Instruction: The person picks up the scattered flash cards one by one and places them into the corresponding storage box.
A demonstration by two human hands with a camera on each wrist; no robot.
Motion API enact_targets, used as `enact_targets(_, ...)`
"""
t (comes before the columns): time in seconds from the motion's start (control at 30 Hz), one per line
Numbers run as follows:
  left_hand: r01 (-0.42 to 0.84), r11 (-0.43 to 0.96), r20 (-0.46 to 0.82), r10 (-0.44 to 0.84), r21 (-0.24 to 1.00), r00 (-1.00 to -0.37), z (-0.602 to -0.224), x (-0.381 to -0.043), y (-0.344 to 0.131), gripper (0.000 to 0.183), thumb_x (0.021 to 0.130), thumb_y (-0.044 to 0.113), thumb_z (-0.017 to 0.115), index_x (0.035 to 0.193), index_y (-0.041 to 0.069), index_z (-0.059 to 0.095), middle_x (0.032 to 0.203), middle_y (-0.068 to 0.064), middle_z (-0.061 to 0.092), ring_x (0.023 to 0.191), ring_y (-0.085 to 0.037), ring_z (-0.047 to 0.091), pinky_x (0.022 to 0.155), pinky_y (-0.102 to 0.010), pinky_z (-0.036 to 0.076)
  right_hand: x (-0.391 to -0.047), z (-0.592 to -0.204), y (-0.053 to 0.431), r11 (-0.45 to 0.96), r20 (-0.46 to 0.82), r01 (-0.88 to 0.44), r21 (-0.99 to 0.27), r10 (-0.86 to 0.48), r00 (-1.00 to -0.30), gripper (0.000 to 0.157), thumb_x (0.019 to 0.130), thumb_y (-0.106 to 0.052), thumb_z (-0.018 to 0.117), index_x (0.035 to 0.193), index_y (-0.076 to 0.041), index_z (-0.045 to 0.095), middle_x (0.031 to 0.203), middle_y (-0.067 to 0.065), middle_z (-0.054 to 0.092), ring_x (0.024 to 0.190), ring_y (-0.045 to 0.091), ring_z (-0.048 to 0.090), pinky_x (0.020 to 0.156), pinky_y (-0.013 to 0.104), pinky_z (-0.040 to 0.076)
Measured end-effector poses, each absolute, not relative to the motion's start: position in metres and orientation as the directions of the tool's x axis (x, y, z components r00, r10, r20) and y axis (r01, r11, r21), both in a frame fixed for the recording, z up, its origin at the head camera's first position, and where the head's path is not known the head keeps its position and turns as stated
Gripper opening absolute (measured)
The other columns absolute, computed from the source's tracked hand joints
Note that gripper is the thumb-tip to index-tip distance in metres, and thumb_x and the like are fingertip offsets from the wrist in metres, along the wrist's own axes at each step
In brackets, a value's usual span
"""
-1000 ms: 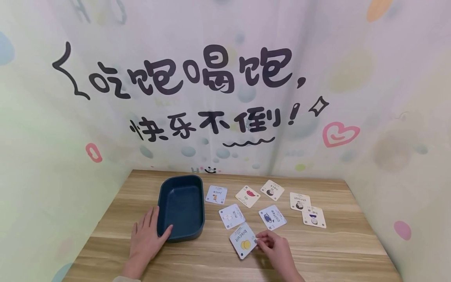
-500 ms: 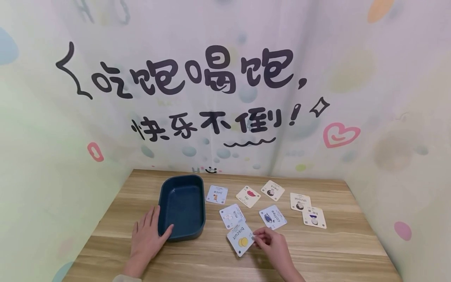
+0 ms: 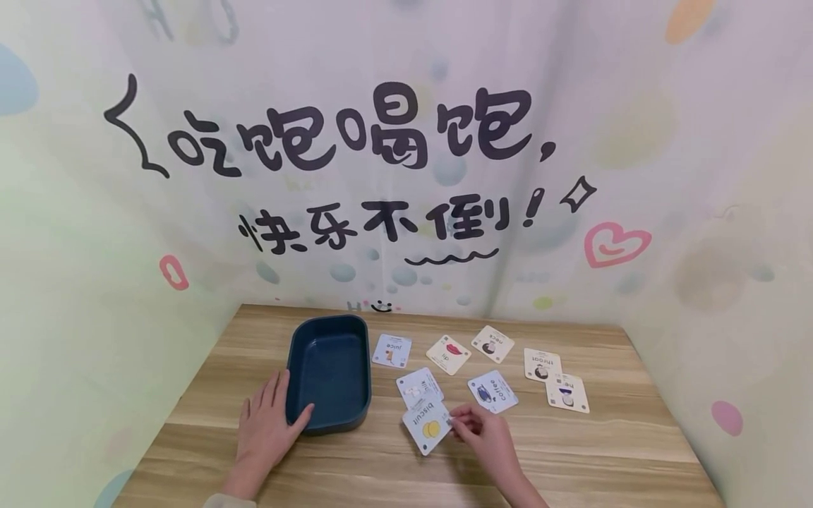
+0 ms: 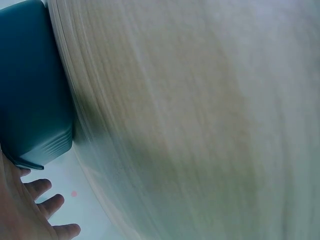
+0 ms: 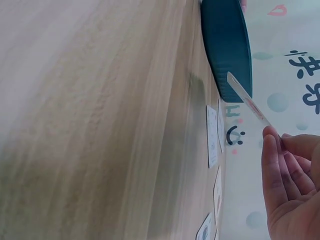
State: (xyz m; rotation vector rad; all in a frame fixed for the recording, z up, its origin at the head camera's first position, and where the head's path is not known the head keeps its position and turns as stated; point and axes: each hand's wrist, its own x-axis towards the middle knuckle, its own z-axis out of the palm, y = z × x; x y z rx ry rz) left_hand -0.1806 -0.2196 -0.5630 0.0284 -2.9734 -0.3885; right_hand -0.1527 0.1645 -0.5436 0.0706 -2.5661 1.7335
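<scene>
My right hand [image 3: 489, 441] pinches the right corner of a square biscuit card [image 3: 427, 427] between thumb and fingers. In the right wrist view this card [image 5: 247, 100] is raised off the table, seen nearly edge-on. From the head view it overlaps the near part of the milk card [image 3: 418, 386]. My left hand [image 3: 267, 427] rests against the left side of a dark blue rectangular bin [image 3: 330, 381], its thumb at the near rim. In the left wrist view its fingers [image 4: 52, 204] are extended and spread beside the bin's wall.
Right of the bin lie a juice card [image 3: 391, 351], a lip card [image 3: 448, 354], a neck card [image 3: 492, 343] and a coffee card [image 3: 492, 391]. Farther right, a throat card [image 3: 541, 363] is partly overlapped by another card [image 3: 568, 395]. A printed curtain [image 3: 406, 282] borders the wooden table [image 3: 610, 458].
My right hand has moved the biscuit card a little left and away from me, so it covers more of the milk card. My left hand stays at the bin.
</scene>
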Motion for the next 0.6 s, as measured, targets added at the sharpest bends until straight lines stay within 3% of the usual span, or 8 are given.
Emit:
enact_targets(0.23,-0.001,0.967,0.139,-0.037,0.255,-0.99,-0.562,-0.18,-0.219,0.088,0.094,0.062,0.052,0.157,0.007,0.025,0.159,-0.024,0.031,0.143,-0.047,0.034,0.114,-0.072,0.023,-0.158,-0.539,0.158,0.327,0.095,-0.098,-0.94,-0.025,-0.995,0.009,0.086,0.002,0.071,0.094,0.003,0.07,0.084,0.016,0.074,0.069,0.015,0.072,0.064,0.022,0.06)
enact_targets(0.6,-0.002,0.967,0.135,-0.037,0.256,-0.99,-0.562,-0.18,-0.219,0.089,0.094,0.062,0.053,0.157,0.006,0.024,0.159,-0.024,0.031,0.144,-0.046,0.033,0.114,-0.072,0.023,-0.17,-0.522,0.143,0.318,0.138,-0.15,-0.936,-0.058,-0.989,0.008,0.087,0.001,0.071,0.095,0.003,0.07,0.084,0.015,0.074,0.07,0.02,0.073,0.064,0.022,0.06)
